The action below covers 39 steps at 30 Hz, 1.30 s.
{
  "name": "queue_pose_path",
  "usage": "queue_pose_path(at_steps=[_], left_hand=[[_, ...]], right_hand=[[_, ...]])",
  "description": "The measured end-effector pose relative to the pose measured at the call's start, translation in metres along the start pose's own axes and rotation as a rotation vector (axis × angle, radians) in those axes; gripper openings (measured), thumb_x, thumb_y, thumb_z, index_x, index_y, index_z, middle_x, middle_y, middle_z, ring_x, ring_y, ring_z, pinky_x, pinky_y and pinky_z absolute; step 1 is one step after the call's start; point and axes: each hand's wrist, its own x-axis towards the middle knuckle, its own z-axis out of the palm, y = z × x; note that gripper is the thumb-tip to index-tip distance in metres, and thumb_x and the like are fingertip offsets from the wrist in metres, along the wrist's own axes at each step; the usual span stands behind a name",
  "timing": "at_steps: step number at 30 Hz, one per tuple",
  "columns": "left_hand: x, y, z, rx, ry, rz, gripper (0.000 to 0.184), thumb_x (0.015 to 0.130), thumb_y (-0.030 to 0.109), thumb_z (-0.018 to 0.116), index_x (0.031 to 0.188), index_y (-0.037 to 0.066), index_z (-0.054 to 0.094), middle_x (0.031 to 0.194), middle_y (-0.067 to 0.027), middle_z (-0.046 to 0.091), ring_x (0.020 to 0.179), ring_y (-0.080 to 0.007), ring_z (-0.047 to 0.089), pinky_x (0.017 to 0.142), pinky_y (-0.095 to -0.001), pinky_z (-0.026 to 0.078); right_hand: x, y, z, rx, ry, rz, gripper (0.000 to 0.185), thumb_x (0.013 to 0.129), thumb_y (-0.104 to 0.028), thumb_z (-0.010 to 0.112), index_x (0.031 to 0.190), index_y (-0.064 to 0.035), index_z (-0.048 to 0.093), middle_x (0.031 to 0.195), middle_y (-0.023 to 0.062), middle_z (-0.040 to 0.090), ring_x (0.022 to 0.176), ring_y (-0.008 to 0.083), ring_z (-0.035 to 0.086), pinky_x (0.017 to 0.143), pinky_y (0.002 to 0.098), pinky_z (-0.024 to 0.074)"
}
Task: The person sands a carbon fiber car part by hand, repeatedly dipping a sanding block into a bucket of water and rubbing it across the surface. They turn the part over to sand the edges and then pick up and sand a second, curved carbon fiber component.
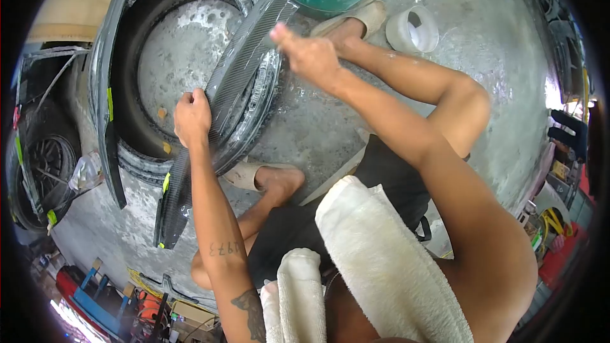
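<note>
A long, wet, glossy carbon-fibre strip (244, 57) lies slantwise across the right side of a tyre (130, 57). My left hand (192, 117) is closed on the strip's edge near its middle. Yellow-green tape marks the strip's lower end. By the upper end is my right hand (311, 60), slightly blurred, with curled fingers and one digit pointing toward the strip. Whatever it may hold is hidden, and I cannot tell whether it touches the surface. A second dark strip (109, 114) with yellow-green tape rests along the tyre's left side.
A teal basin (298, 1) of cloudy water with several objects stands beyond my foot. Right of it is a white round container (395, 30). A wheel (54, 155) and a clear plastic bag (84, 173) are at left. Towels (381, 248) hang in front of me.
</note>
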Motion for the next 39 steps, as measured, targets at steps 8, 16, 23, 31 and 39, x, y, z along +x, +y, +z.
queue_pose_path(at_steps=[8,16,23,31,39], left_hand=[[0.001,0.002,0.001,0.029,0.014,-0.008,0.055,0.089,0.047,0.046,0.116,0.009,0.074,0.117,-0.0236,0.071,0.113,-0.0431,0.065,0.098,-0.0486,0.049],[0.006,-0.003,0.005,0.036,0.010,-0.028,0.056,0.088,0.048,0.047,0.120,0.010,0.073,0.119,-0.0247,0.070,0.114,-0.0425,0.065,0.100,-0.0486,0.048],[0.001,0.005,0.003,0.027,0.039,-0.036,0.056,0.088,0.048,0.047,0.120,0.010,0.073,0.121,-0.0242,0.070,0.115,-0.0417,0.064,0.101,-0.0484,0.048],[0.001,0.001,0.002,0.032,0.018,-0.026,0.055,0.088,0.047,0.046,0.118,0.010,0.074,0.117,-0.0239,0.071,0.114,-0.0424,0.065,0.100,-0.0483,0.049],[0.002,-0.003,0.002,0.043,0.002,-0.034,0.055,0.089,0.047,0.046,0.118,0.010,0.074,0.118,-0.0239,0.070,0.114,-0.0418,0.065,0.099,-0.0480,0.049]], right_hand=[[-0.005,-0.012,0.003,0.101,-0.108,0.022,0.040,0.094,-0.011,0.063,0.134,-0.0168,0.065,0.132,0.0110,0.067,0.081,0.0245,0.076,0.061,0.0362,0.0612],[-0.010,-0.019,0.006,0.163,-0.020,0.143,0.048,0.088,-0.007,0.060,0.134,-0.0220,0.063,0.145,0.0052,0.060,0.074,0.0268,0.075,0.056,0.0381,0.0609],[-0.006,-0.036,0.026,0.226,0.097,0.258,0.043,0.092,-0.014,0.059,0.135,-0.0191,0.063,0.142,0.0071,0.062,0.078,0.0317,0.076,0.061,0.0432,0.0613],[0.011,-0.017,0.004,0.204,0.036,0.316,0.035,0.098,-0.020,0.057,0.132,-0.0205,0.066,0.140,0.0064,0.062,0.078,0.0303,0.076,0.065,0.0434,0.0627],[0.016,-0.010,0.019,0.261,0.134,0.278,0.041,0.095,-0.010,0.061,0.136,-0.0176,0.063,0.132,0.0078,0.068,0.083,0.0307,0.076,0.068,0.0399,0.0633]])
